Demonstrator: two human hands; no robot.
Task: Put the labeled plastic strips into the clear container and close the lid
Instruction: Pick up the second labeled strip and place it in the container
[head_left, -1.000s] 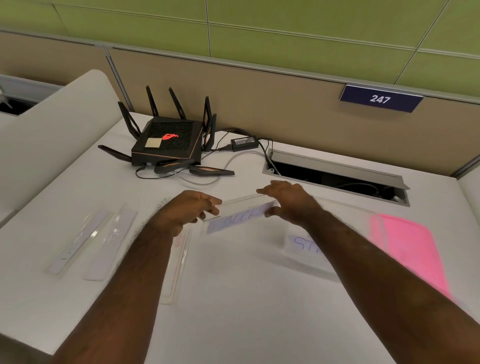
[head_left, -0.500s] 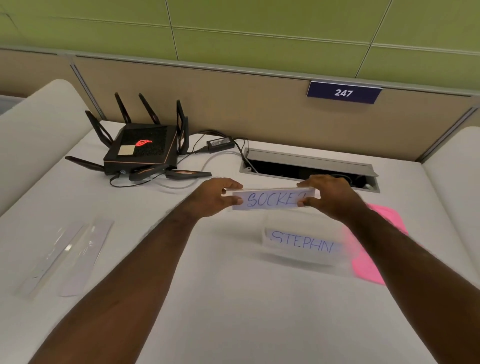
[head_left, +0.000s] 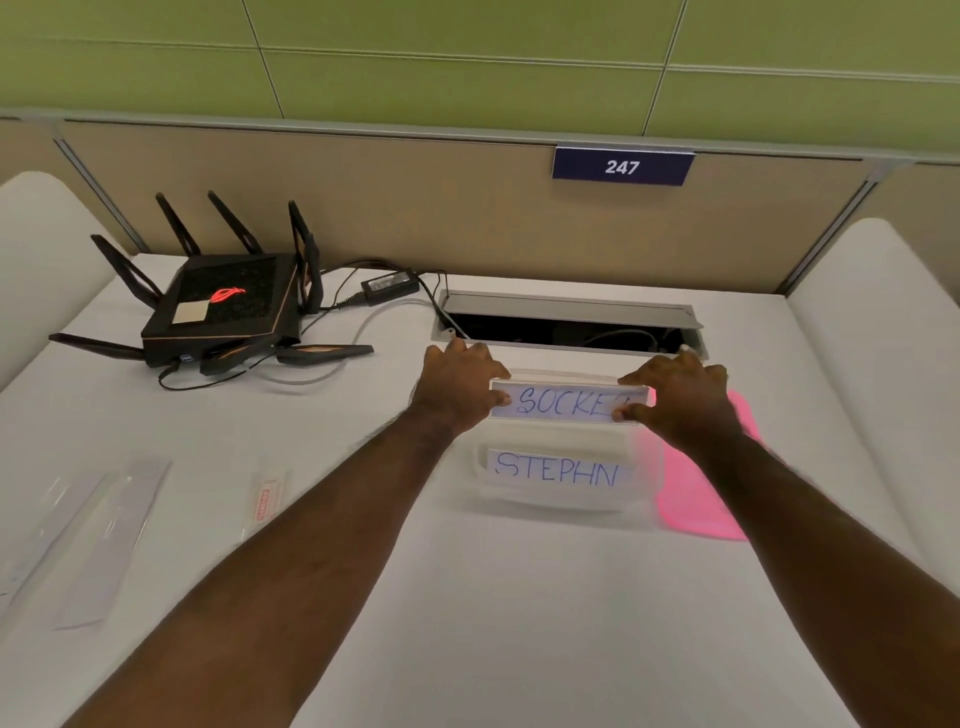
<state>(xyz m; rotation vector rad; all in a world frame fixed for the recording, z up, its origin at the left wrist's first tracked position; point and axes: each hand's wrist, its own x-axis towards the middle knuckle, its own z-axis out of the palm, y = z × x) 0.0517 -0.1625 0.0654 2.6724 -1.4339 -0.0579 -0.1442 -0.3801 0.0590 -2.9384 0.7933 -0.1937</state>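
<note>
A clear plastic strip with a label reading "SOCKET" (head_left: 566, 401) is held level by its two ends. My left hand (head_left: 460, 382) pinches its left end and my right hand (head_left: 675, 397) pinches its right end. It hovers right over the clear container (head_left: 566, 499), whose front wall shows a label reading "STEPHN". A pink lid (head_left: 696, 499) lies flat on the desk just right of the container, partly under my right forearm. More clear strips (head_left: 98, 530) lie at the desk's left, and one with a red label (head_left: 265, 501) lies beside my left forearm.
A black router (head_left: 223, 312) with several antennas and its cables stands at the back left. An open cable slot (head_left: 566, 327) in the desk lies just behind my hands. A partition wall with a "247" sign (head_left: 622, 166) closes the back. White side dividers rise left and right.
Both hands carried the "SOCKET" strip rightward from the desk's middle to above the container, turning its label to face me. The view shifted right with them.
</note>
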